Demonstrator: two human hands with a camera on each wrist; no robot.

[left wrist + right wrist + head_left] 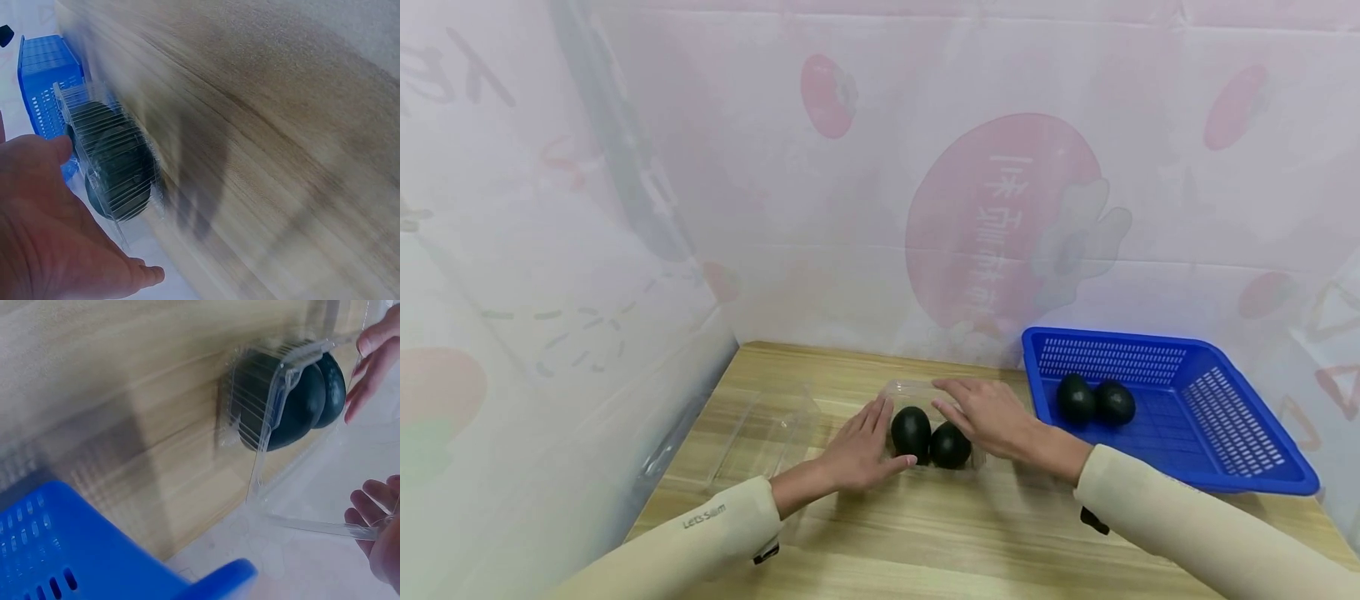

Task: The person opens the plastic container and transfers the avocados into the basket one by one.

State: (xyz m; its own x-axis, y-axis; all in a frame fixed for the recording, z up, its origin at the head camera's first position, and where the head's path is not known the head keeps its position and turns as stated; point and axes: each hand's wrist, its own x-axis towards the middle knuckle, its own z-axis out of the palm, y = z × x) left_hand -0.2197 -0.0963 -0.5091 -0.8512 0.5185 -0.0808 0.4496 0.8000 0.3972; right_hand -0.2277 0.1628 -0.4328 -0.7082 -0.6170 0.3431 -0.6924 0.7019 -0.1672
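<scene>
A clear plastic clamshell box (pixel 904 387) with ribbed walls stands on the wooden table. Two dark green avocados (pixel 911 433) sit side by side in it. Beside the box's left wall my left hand (pixel 859 452) is spread, fingers extended and thumb toward the near side; the left wrist view shows the palm (pixel 56 225) close against the plastic. My right hand (pixel 996 417) is over the right part of the box. From the right wrist, the clear lid (pixel 312 524) rises from the box, its edge held between that hand's thumb and fingers.
A blue perforated basket (pixel 1195 475) stands to the right with two more avocados (pixel 1114 403) inside. Another clear plastic container (pixel 760 433) lies at the left of the table. Printed cloth walls (pixel 850 208) enclose the back and left side.
</scene>
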